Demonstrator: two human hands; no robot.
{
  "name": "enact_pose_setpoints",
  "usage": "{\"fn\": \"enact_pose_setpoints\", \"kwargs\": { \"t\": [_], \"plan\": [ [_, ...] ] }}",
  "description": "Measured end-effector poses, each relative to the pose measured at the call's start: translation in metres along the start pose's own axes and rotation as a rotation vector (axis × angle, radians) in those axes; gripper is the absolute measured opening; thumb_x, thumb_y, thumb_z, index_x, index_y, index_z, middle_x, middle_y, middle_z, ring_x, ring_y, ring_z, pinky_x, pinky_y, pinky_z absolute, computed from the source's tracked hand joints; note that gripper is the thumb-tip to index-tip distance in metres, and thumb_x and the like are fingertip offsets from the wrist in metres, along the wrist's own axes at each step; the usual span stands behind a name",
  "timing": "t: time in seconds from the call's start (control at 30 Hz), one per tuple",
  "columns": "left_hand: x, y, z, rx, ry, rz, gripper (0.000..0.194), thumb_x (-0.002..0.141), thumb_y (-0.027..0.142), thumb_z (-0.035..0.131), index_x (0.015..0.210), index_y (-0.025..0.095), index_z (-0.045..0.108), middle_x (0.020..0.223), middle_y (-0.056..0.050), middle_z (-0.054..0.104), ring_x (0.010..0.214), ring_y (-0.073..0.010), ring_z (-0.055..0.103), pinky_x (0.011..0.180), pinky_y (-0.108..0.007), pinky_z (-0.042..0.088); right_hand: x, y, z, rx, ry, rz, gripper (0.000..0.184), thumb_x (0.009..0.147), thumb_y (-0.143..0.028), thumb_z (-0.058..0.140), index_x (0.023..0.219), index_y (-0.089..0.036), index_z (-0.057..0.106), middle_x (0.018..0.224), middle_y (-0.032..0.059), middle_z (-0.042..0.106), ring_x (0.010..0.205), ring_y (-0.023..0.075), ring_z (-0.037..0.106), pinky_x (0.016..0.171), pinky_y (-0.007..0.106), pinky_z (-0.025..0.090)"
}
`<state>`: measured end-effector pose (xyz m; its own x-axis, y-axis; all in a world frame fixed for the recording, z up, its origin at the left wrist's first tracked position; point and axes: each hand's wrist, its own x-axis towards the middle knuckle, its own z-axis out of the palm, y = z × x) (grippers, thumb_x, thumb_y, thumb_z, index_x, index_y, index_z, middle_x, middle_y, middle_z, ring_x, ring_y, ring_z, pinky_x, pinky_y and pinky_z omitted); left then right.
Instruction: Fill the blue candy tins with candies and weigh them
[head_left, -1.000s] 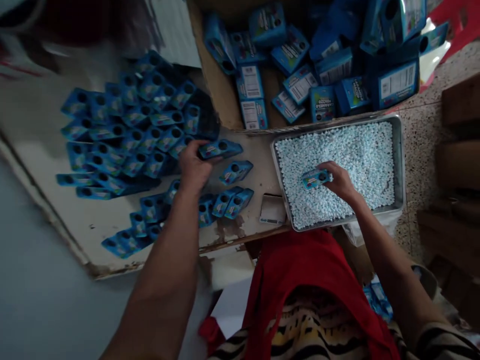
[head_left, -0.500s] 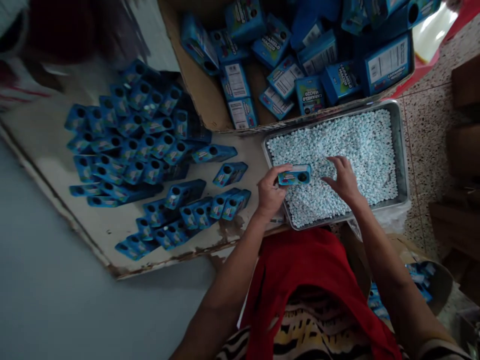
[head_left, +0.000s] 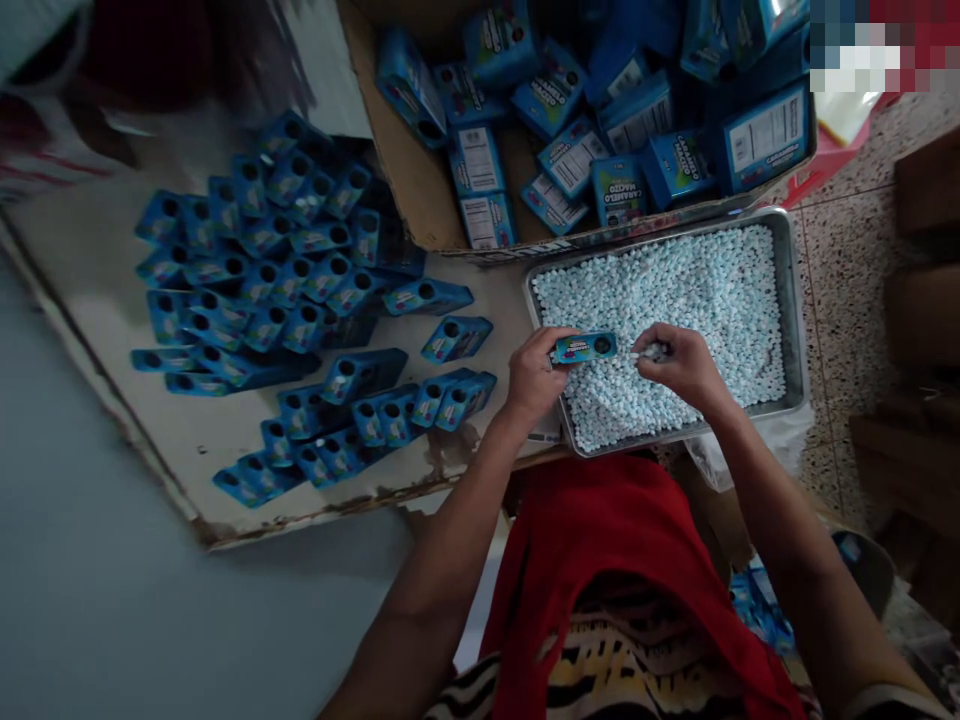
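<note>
My left hand [head_left: 535,372] grips a small blue candy box [head_left: 586,347] over the left part of a metal tray [head_left: 796,310]. The box's top face, with a dark round hole, is turned upward. Small white and pale-blue candies [head_left: 705,290] fill the tray. Just right of the box, my right hand [head_left: 681,368] is closed around a few of these candies, its fingertips pointing at the box. To the left, many similar blue boxes [head_left: 259,280] stand in close rows on the table [head_left: 247,425], and a few stand apart nearer my left hand.
A cardboard carton [head_left: 409,195] with many blue boxes lies beyond the tray. A small scale [head_left: 546,432] is partly hidden under my left wrist. Brown cartons [head_left: 926,320] are stacked on the speckled floor at right, and an open container with blue packages stands low right.
My left hand let go of one box on the table and came right, taking the box my right hand held. My right hand opened, then closed on some candies.
</note>
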<state>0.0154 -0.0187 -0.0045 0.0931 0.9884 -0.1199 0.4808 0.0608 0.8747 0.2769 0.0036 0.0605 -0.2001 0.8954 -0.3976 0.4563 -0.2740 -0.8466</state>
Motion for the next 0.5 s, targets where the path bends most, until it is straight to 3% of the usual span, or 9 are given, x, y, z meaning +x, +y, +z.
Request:
{"fn": "enact_pose_setpoints", "kwargs": {
  "t": [0.1,0.23,0.33,0.5],
  "plan": [
    [0.002,0.012,0.003,0.076,-0.054,0.038,0.037,0.084,0.013,0.078,0.12,0.023,0.079,0.119,-0.007,0.084,0.113,-0.0255,0.079,0.102,-0.038,0.064,0.003,-0.035,0.001,-0.343,-0.027,-0.127,0.022,0.082,-0.009,0.068,0.097,-0.022,0.08,0.095,0.0038,0.078,0.082,0.0207,0.068,0.076,0.031,0.046],
    [0.003,0.023,0.009,0.128,-0.06,0.063,0.042,0.082,0.01,0.081,0.121,0.024,0.079,0.12,-0.006,0.083,0.116,-0.0266,0.079,0.103,-0.038,0.063,0.011,-0.062,0.007,-0.748,-0.169,-0.169,0.038,0.09,0.003,0.055,0.108,-0.019,0.08,0.11,0.0125,0.078,0.09,0.0242,0.07,0.074,0.033,0.045],
    [0.003,0.025,0.015,0.114,-0.042,0.076,0.043,0.082,0.008,0.083,0.12,0.025,0.079,0.121,-0.006,0.083,0.116,-0.027,0.079,0.104,-0.038,0.063,0.013,-0.068,0.008,-0.807,-0.2,-0.207,0.044,0.092,0.006,0.05,0.114,-0.018,0.08,0.114,0.0135,0.077,0.092,0.0236,0.071,0.076,0.033,0.047],
    [0.006,0.024,0.025,0.049,0.007,0.048,0.043,0.083,0.008,0.084,0.122,0.025,0.078,0.121,-0.006,0.083,0.117,-0.0256,0.078,0.104,-0.037,0.063,0.01,-0.063,0.005,-0.682,-0.166,-0.258,0.051,0.093,0.005,0.051,0.123,-0.023,0.082,0.127,0.0101,0.08,0.107,0.0246,0.076,0.088,0.035,0.058]
  ]
}}
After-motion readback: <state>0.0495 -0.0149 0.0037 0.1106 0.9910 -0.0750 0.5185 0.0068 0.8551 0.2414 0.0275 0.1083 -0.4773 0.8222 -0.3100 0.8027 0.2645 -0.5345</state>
